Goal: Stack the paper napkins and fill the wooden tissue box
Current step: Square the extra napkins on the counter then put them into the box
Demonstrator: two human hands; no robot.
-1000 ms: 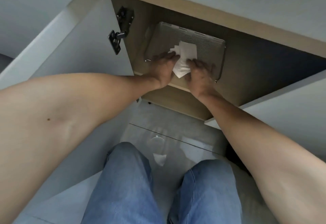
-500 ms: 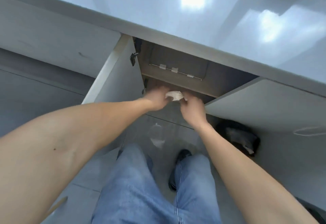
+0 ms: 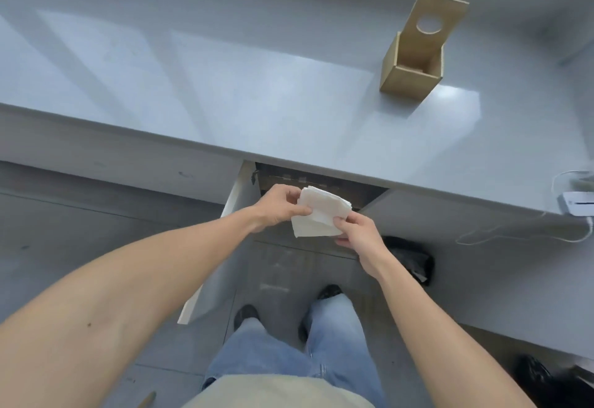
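No writing can be read anywhere. Both hands hold a small stack of white napkins in front of the open cupboard: the left hand pinches its left edge, the right hand its near right corner. The wooden box stands on the counter, far right, lid raised.

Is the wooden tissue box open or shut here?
Open: the wooden tissue box has its holed lid tipped up, showing an interior that looks empty.

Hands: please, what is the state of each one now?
Left hand: closed on the stack of paper napkins, grip at its left edge.
Right hand: closed on the same stack, lower right corner.
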